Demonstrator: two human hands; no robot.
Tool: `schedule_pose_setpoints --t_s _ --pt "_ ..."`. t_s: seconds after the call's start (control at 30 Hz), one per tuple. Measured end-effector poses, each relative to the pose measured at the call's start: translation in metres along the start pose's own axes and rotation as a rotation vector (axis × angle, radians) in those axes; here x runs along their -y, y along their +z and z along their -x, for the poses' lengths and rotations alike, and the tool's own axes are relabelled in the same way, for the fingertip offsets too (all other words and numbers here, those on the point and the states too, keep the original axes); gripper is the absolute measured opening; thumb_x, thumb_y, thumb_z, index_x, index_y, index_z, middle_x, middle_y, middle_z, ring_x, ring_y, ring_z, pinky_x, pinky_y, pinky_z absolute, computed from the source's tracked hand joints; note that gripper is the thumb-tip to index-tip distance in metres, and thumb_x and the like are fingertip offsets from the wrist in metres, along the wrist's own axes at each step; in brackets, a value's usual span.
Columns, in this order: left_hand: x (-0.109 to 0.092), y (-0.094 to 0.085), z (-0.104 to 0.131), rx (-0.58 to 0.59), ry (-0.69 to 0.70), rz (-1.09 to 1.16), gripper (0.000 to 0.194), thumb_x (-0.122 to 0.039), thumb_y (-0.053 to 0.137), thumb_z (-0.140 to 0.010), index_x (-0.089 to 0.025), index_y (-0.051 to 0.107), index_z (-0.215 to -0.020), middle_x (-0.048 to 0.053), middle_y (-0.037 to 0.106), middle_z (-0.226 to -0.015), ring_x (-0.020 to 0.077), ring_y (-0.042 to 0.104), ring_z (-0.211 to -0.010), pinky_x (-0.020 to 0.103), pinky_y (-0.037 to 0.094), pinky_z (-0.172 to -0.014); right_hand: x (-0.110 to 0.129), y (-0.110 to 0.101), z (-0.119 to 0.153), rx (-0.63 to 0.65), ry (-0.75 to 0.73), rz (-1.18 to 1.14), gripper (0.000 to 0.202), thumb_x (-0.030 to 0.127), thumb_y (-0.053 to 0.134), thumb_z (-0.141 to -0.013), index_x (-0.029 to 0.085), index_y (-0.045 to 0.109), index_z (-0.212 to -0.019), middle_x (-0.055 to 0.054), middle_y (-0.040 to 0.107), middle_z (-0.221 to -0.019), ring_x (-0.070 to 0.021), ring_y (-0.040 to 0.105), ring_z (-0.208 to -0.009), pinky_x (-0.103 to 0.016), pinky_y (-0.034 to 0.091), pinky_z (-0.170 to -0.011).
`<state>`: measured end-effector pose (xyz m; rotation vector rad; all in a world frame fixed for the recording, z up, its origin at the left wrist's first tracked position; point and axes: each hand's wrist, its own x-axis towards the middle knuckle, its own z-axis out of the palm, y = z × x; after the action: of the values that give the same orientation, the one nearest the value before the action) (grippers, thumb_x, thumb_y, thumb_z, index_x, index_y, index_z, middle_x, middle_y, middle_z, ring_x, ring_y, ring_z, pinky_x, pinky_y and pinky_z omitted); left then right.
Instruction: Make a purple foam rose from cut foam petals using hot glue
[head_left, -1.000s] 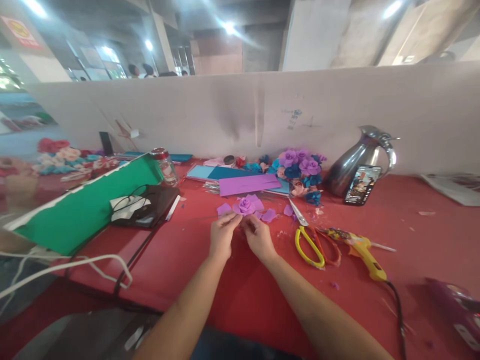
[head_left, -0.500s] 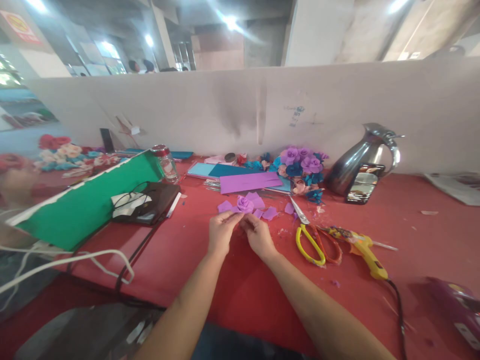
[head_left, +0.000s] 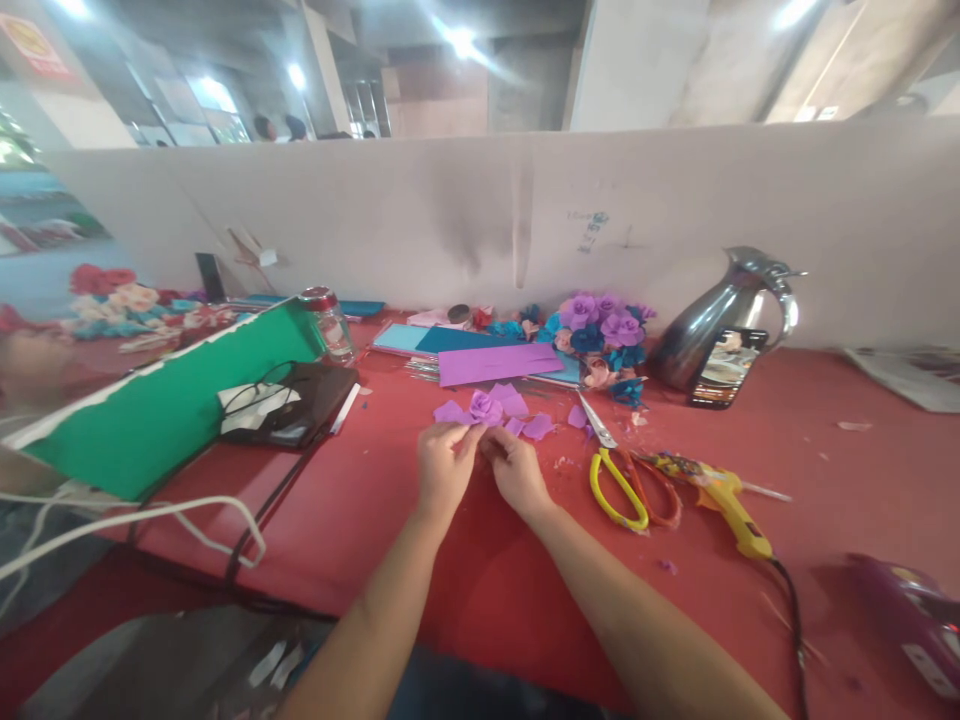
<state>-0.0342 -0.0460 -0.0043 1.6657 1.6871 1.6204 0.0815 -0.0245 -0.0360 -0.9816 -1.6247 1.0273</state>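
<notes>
A purple paper rose shows just above my fingertips, over the red table. My left hand is closed, its thumb and fingers pinched at the rose's underside. Close beside it, my right hand is closed too, fingertips pressed together near the same spot; what they pinch is too small to make out. Loose purple petals lie around the rose. Behind them is a purple paper strip on blue sheets. Scissors with yellow and red handles lie open right of my hands.
A yellow glue gun, a phone leaning on a steel jug, and paper flowers stand or lie to the right. Left are a glass jar, a dark case, a green board and another person's blurred hand.
The rose has shifted slightly left and my left fingers have tilted more upright beside it. The whole view has moved slightly; the tools lie as before.
</notes>
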Motion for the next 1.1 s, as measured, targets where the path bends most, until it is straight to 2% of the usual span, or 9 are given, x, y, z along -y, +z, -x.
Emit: schedule_pose_setpoints --t_s 0.1,0.23,0.43,0.63,0.77,0.9,1.0,1.1 --pt "0.0025 0.0025 0.0031 -0.022 0.167 -0.251 0.023 -0.033 0.059 -0.083 -0.021 0.071 -0.068 0.008 0.067 -0.065 0.0221 0.059 -0.070 0.034 0.035 -0.081 0.0015 0.0004 0.0011 -0.011 -0.006 0.039 0.016 0.024 0.043 -0.080 0.021 0.056 -0.071 0.002 0.059 -0.060 -0.0155 0.054 -0.057 -0.023 0.043 -0.057" --pt "0.0048 0.0047 0.0061 -0.004 0.295 -0.455 0.025 -0.030 0.052 -0.087 -0.020 0.069 -0.073 0.008 0.065 -0.063 0.0217 0.058 -0.069 0.037 0.032 -0.085 0.0024 0.0004 0.0014 -0.042 -0.036 0.096 0.016 0.023 0.042 -0.078 0.021 0.052 -0.067 0.001 0.058 -0.059 -0.0154 0.053 -0.056 -0.023 0.041 -0.054" --pt "0.0028 0.0042 0.0077 -0.084 0.348 -0.507 0.023 -0.029 0.052 -0.088 -0.020 0.068 -0.074 0.008 0.065 -0.063 0.0215 0.057 -0.068 0.038 0.029 -0.087 0.0037 0.0009 0.0010 -0.048 -0.040 0.107 0.017 0.024 0.041 -0.079 0.021 0.054 -0.069 0.001 0.057 -0.060 -0.0147 0.053 -0.055 -0.022 0.040 -0.053" --pt "0.0012 0.0064 0.0084 -0.061 0.350 -0.477 0.025 -0.026 0.049 -0.088 -0.020 0.068 -0.073 0.008 0.065 -0.063 0.0213 0.057 -0.068 0.038 0.030 -0.085 0.0070 0.0014 0.0017 -0.058 -0.088 0.156 0.017 0.021 0.041 -0.077 0.020 0.057 -0.069 0.000 0.059 -0.062 -0.0157 0.054 -0.058 -0.023 0.041 -0.055" --pt "0.0040 0.0091 0.0074 -0.073 0.234 -0.358 0.024 -0.028 0.052 -0.085 -0.019 0.068 -0.069 0.008 0.066 -0.063 0.0210 0.056 -0.065 0.035 0.033 -0.077 0.0080 0.0025 0.0015 -0.050 -0.058 0.146 0.021 0.017 0.040 -0.075 0.019 0.061 -0.077 -0.001 0.063 -0.066 -0.0163 0.058 -0.060 -0.023 0.043 -0.057" --pt "0.0059 0.0090 0.0052 -0.052 -0.027 -0.061 0.021 -0.035 0.064 -0.076 -0.021 0.069 -0.062 0.007 0.066 -0.059 0.0184 0.052 -0.056 0.030 0.033 -0.064 0.0050 0.0043 0.0014 -0.044 -0.048 0.148 0.023 0.016 0.038 -0.076 0.020 0.061 -0.076 -0.001 0.064 -0.066 -0.0169 0.059 -0.061 -0.024 0.044 -0.059" --pt "0.0046 0.0075 0.0033 -0.046 -0.168 0.134 0.016 -0.038 0.073 -0.066 -0.022 0.073 -0.065 0.006 0.070 -0.065 0.0197 0.056 -0.062 0.028 0.037 -0.065 0.0018 0.0047 0.0012 -0.041 -0.046 0.132 0.023 0.016 0.039 -0.077 0.020 0.061 -0.077 -0.002 0.064 -0.066 -0.0176 0.060 -0.062 -0.025 0.046 -0.061" --pt "0.0030 0.0066 0.0015 -0.038 -0.229 0.201 0.018 -0.037 0.076 -0.062 -0.021 0.075 -0.069 0.006 0.073 -0.071 0.0220 0.060 -0.070 0.029 0.042 -0.069 0.0000 0.0048 0.0011 -0.023 -0.056 0.116 0.023 0.016 0.040 -0.077 0.020 0.063 -0.081 -0.002 0.066 -0.070 -0.0183 0.062 -0.067 -0.026 0.048 -0.066"
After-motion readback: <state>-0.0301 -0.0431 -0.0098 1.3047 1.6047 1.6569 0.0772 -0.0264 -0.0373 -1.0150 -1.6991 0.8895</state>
